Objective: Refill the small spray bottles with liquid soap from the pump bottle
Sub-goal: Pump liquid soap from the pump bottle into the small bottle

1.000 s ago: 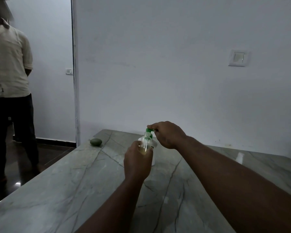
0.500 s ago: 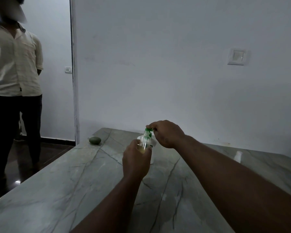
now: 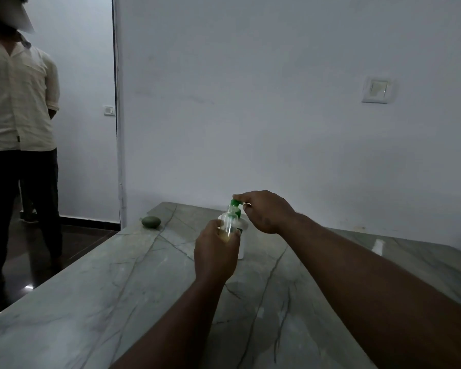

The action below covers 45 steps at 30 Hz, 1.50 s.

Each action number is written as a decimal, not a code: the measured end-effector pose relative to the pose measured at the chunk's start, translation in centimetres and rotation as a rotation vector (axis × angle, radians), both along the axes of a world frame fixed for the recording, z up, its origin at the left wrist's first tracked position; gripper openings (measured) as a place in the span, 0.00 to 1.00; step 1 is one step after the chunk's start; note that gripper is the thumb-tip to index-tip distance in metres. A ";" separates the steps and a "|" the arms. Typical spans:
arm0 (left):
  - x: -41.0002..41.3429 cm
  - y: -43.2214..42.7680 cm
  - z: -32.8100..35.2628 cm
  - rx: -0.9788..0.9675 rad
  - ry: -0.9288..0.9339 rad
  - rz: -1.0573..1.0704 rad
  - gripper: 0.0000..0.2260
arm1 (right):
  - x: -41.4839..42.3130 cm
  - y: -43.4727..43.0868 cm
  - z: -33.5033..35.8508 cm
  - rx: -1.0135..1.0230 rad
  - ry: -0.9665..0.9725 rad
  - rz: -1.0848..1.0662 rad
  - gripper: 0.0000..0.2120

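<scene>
Where the left hand is gripping: just below the centre of the frame, the left hand (image 3: 215, 255) is curling its fingers and thumb round the lower half of the small spray bottle (image 3: 229, 222), holding it up off the table.
Small spray bottle: it is standing with its long axis close to vertical, its capless neck pointing up at the green spout; a little yellowish liquid is sitting in its lower part, half hidden by the fingers.
Right hand: reaching in from the right edge, the right hand (image 3: 266, 211) is bending its fingers over the pump head (image 3: 234, 203), forefinger lying across the top and thumb tucking in just beneath.
Pump head: it is pointing its spout toward the left of the frame, directly over the small bottle's mouth.
Pump bottle: the white pump bottle (image 3: 242, 245) is standing upright on the table just behind the left hand, largely covered by it.
Table: the grey veined stone table (image 3: 117, 302) is filling the lower half of the frame.
Further out: a green oval lump (image 3: 151, 222) is lying near the table's far left corner; a small white object (image 3: 378, 245), too blurred to name, is sitting well apart at the right.
Wall: a switch plate (image 3: 378, 89) is hanging at upper right.
Bystander: a person in a pale shirt (image 3: 16, 102) is standing at the left edge.
</scene>
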<state>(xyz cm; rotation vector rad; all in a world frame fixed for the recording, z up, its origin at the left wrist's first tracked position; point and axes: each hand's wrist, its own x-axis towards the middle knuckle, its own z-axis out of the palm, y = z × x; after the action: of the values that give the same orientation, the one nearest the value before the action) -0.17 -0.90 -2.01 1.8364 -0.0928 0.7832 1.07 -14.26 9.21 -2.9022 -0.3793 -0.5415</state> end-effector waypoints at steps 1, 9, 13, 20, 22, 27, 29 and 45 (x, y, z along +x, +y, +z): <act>0.1 0.0 -0.1 0.002 0.000 0.004 0.10 | 0.0 0.0 0.0 0.000 0.002 0.001 0.22; 0.4 -0.1 -0.3 0.015 -0.005 0.011 0.11 | -0.4 0.3 -0.6 0.049 -0.015 0.010 0.22; 0.3 -0.1 -0.4 0.049 -0.010 0.012 0.10 | -0.6 0.4 -1.2 0.071 -0.027 0.002 0.22; 0.2 -0.1 -0.3 0.021 -0.018 0.003 0.12 | -0.5 0.4 -1.2 0.091 -0.011 0.004 0.22; 0.2 -0.1 -0.2 0.009 -0.017 -0.008 0.14 | -0.4 0.3 -0.9 0.081 -0.022 0.007 0.22; 0.3 -0.1 -0.3 0.011 -0.021 0.003 0.13 | -0.1 0.2 0.3 0.022 -0.016 0.007 0.20; 0.4 -0.2 -0.3 0.005 -0.017 0.008 0.14 | -0.2 0.3 0.4 0.010 -0.021 0.004 0.20; 0.0 0.0 -0.2 0.027 0.023 -0.017 0.12 | -0.4 0.7 -0.3 0.006 -0.017 -0.022 0.22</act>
<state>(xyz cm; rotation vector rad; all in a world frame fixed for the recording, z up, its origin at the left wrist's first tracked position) -0.16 -0.95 -2.26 1.8680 -0.1043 0.7524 0.64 -13.60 8.86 -2.9008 -0.3476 -0.5702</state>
